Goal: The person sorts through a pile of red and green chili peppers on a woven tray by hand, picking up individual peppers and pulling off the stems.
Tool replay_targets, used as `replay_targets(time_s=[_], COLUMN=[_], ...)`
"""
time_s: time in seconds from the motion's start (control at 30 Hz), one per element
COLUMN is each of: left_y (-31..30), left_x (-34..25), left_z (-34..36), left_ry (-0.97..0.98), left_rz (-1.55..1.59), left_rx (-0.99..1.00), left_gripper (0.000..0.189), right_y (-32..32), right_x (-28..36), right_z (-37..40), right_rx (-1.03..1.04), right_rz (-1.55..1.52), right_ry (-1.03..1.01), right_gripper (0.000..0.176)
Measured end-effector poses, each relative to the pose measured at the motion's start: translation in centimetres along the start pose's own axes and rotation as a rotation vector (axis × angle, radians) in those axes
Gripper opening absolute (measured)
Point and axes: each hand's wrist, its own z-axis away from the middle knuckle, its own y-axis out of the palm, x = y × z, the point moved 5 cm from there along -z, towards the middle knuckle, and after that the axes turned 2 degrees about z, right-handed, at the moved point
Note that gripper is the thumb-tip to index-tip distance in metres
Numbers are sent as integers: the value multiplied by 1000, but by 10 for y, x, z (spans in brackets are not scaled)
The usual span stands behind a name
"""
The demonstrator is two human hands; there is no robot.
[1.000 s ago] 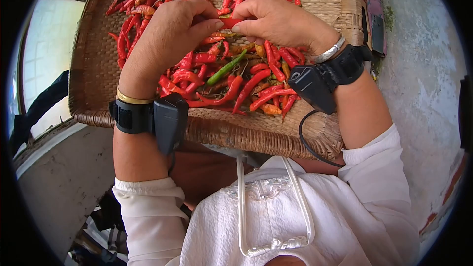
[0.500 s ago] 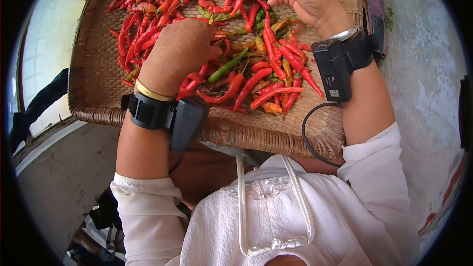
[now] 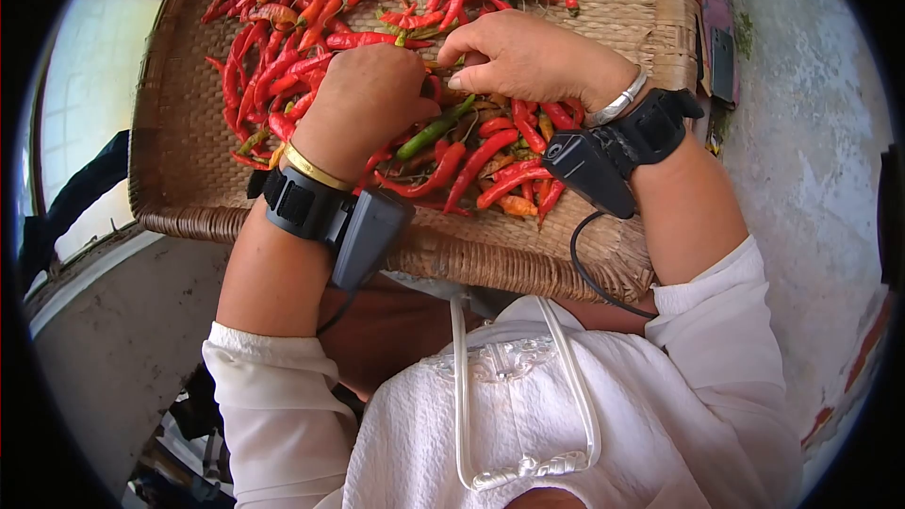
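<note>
The left hand [image 3: 372, 94] is curled knuckles-up over the middle of the red peppers [image 3: 438, 174], its fingers folded under and out of sight; a bit of red shows by the thumb, but I cannot tell whether it is gripped. The right hand [image 3: 537, 57] sits just beside it to the right, fingers bent and thumb tip near the index finger; whether anything is pinched there cannot be made out. Half a second ago that right hand was raised and spread toward the upper right; now it has come down and inward, so both hands are together over the lower heap, while the left has barely moved. Just below them lies a green pepper [image 3: 436, 127], with an orange pepper [image 3: 517, 205] toward the lower edge of the heap. More peppers fill the upper left of the woven basket [image 3: 509, 264]. The hands themselves cover the centre of the heap, and the right wrist's black device [image 3: 589, 170] overhangs its right side, with a cable [image 3: 580, 254] looping across the basket's lower right corner. The left device [image 3: 370, 236] hangs over the near rim. Beyond, a phone [image 3: 723, 64] lies at the upper right, beside the wall [image 3: 801, 132].
</note>
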Motion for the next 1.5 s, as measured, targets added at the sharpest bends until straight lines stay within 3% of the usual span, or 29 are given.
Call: replay_targets(time_s=[0.23,0.3,0.43,0.5,0.57,0.67,0.83,0.9,0.93,0.97,1.03,1.07,1.1,1.17,1.23,1.3,1.37,1.5], left_y=[4,-11,-28,-35,-31,-39,-43,-33,-33,-31,-26,-23,-22,-12,1,3,5,10], left_x=[11,11,8,13,17,10,21,25,20,17,2,-2,-5,-10,-12,-16,-17,-17], left_z=[-6,-3,-2,-2,-8,-8,-2,-6,-5,-5,-5,-3,-2,-2,-1,3,3,3], left_ry=[-36,7,21,-93,-9,2,-157,-79,-82,-84,101,117,116,79,141,164,173,173], left_rz=[-37,204,399,698,762,1103,1093,754,627,627,393,350,350,133,156,149,107,67], left_rx=[102,17,-79,-167,-231,-327,-380,-253,-257,-258,-242,-237,-237,-33,79,85,96,119], left_gripper=[19,13,11,17,16,15,22,25,23,23,22,22,22,24,25,26,24,17], right_y=[-2,-3,-5,-4,-1,-3,-21,-38,-63,-60,-79,-77,-76,-70,-45,-23,-5,14], right_x=[-6,-3,8,5,2,-1,-5,-15,-6,-9,-24,-25,-28,-30,-16,-7,-3,5], right_z=[-3,-3,-2,-4,-4,-5,0,4,16,13,15,14,15,15,6,0,1,2], right_rx=[-63,-57,4,-22,-48,-175,-171,-214,84,86,-646,-643,-668,-692,-381,-69,117,178], right_rz=[53,32,31,0,-30,-675,-595,-487,-868,-867,-1170,-1171,-1100,-1027,-379,-55,18,176], right_ry=[-38,-51,-63,-55,-46,-69,55,183,137,137,-61,-61,1,61,127,-5,-5,-41], right_gripper=[32,32,32,32,32,19,16,22,20,20,18,18,18,18,22,24,26,26])
